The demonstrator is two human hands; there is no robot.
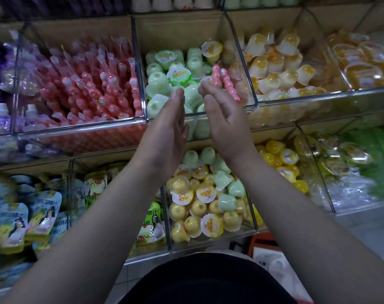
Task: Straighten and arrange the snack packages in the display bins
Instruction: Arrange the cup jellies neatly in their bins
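- L hand point(167, 128) flat, fingers straight; R hand point(226, 121) at two pink sticks point(216, 76), grip: can't tell.
- Risk: loose hold, sticks drop among cups in green-cup bin point(177, 34).

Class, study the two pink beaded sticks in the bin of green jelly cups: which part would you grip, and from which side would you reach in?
Pinch the pink sticks around mid-length, in a narrow waist between beads, where fingers likely won't slip. They sit side by side, slanting down to the right over the green cups, so come from above, taking both together.
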